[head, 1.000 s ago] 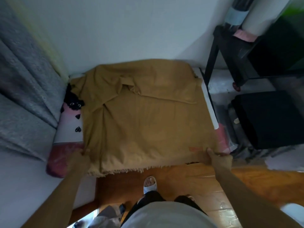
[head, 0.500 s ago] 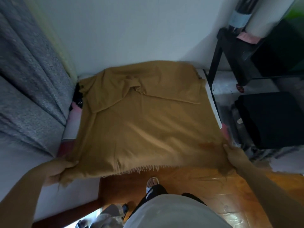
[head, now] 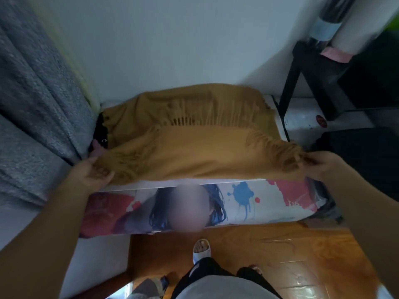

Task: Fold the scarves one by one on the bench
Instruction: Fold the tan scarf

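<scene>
Mustard-yellow scarf (head: 194, 147), soft and limp, sags mid-frame over the worktop (head: 280, 197); my left hand (head: 90, 175) and right hand (head: 323, 165) each pinch a fringed corner, its best holds.

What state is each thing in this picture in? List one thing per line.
Scarf: partly folded, near edge lifted off the bench, fringe laid across its middle.
Left hand: grips the scarf's left corner.
Right hand: pinches the scarf's right corner.
Bench: printed front uncovered, top mostly under the scarf.
Curtain: hanging at the left.
</scene>
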A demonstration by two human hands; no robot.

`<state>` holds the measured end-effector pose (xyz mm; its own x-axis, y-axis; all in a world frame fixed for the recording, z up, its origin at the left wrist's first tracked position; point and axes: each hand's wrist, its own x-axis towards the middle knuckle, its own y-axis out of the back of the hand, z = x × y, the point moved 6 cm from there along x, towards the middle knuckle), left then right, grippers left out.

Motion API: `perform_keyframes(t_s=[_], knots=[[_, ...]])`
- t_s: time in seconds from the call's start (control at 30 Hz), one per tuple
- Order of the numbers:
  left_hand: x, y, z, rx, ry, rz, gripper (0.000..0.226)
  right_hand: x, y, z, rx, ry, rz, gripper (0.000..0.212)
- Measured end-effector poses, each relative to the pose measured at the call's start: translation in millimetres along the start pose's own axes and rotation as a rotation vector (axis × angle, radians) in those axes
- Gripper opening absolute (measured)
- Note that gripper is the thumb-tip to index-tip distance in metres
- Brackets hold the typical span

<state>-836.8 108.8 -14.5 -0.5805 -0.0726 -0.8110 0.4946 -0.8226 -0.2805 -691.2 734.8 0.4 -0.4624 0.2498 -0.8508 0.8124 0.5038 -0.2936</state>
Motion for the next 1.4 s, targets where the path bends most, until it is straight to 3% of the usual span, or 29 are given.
perform_keyframes(t_s=[0.1, 0.13, 0.2, 0.27, 0.37, 0.53, 0.63, 0.67, 0.73, 0.83, 0.9, 0.97, 1.1, 1.2, 1.23, 1.3, 1.4], knots=[[-11, -11, -10, 0.112, -0.022, 0.03, 0.027, 15, 4, 12, -0.001, -0.052, 0.097, 0.032], [-11, -11, -12, 0.127, -0.027, 0.041, 0.028, 9, 3, 15, -0.044, -0.017, 0.095, 0.032], [-6, -4, -7, 0.097, -0.028, 0.046, 0.036, 10, 8, 20, -0.018, 0.01, 0.076, 0.054], [-13, 0, -3, 0.067, -0.027, 0.026, 0.039, 2, 7, 22, -0.082, 0.033, 0.043, 0.047], [-37, 5, -1, 0.09, -0.059, -0.13, 0.05, -16, 12, 25, -0.257, 0.103, 0.019, 0.019], [-74, -2, -9, 0.161, 0.042, -0.519, 0.068, -17, 39, 26, -0.357, 0.141, -0.056, 0.026], [-42, 27, -3, 0.201, -0.026, -0.149, 0.103, -6, 44, 20, -0.343, 0.187, 0.031, 0.033], [-37, 30, -3, 0.216, -0.04, -0.111, 0.106, -4, 43, 20, -0.337, 0.204, 0.057, 0.037], [-35, 30, -8, 0.226, -0.05, -0.067, 0.094, -2, 43, 21, -0.327, 0.235, 0.106, 0.042], [-25, 47, -16, 0.265, -0.069, 0.09, 0.048, -7, 50, 26, -0.257, 0.303, 0.209, 0.051], [-20, 63, -18, 0.318, -0.13, 0.159, 0.044, -10, 58, 30, -0.216, 0.34, 0.262, 0.054], [-14, 85, -20, 0.382, -0.176, 0.193, 0.042, -18, 65, 37, -0.251, 0.352, 0.294, 0.042], [-12, 135, -33, 0.788, -0.16, 0.316, 0.04, -25, 90, 55, -0.497, 0.357, 0.337, 0.017], [-14, 158, -42, 1.15, -0.251, 0.415, 0.036, -22, 109, 68, -0.727, 0.429, 0.373, 0.02], [-20, 158, -47, 1.193, -0.279, 0.422, 0.031, -20, 114, 74, -0.772, 0.448, 0.389, 0.021], [-23, 167, -58, 1.257, -0.3, 0.412, 0.024, -22, 120, 84, -0.868, 0.499, 0.4, 0.043], [-25, 180, -71, 1.353, -0.422, 0.455, 0.029, -33, 128, 94, -0.991, 0.554, 0.466, 0.057]])
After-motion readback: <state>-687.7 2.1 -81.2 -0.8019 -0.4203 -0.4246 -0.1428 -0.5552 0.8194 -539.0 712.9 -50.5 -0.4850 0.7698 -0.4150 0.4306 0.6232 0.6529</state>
